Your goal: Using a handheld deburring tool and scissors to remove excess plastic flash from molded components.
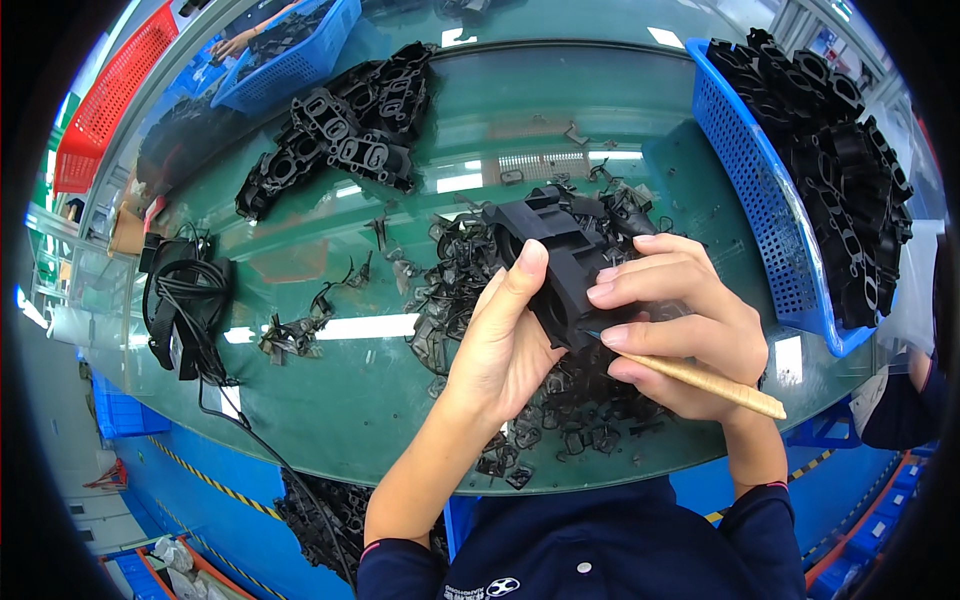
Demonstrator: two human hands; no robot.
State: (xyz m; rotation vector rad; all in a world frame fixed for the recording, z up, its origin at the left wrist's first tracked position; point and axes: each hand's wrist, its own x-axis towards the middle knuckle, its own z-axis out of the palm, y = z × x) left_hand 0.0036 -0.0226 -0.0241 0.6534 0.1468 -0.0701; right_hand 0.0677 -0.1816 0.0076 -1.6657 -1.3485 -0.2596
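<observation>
A black moulded plastic part [555, 255] is held up over the middle of the green table. Its near side is gripped by my left hand [508, 335], with the thumb along its left face. My right hand [690, 320] is closed round a slim tool with a tan, wrapped-looking handle [705, 382]. The tool's front end meets the lower right edge of the part, and its tip is mostly hidden by my fingers. Fingertips of my right hand rest against the part's right side. Beneath both hands lies a heap of black plastic scraps [450, 300].
Similar black parts [345, 130] are stacked at the back left. A blue basket [765, 215] full of them stands at right. A coiled black cable [190, 290] lies at left, near loose scraps [290, 335]. Another blue basket [290, 65] and another person's hand [235, 42] are at far left.
</observation>
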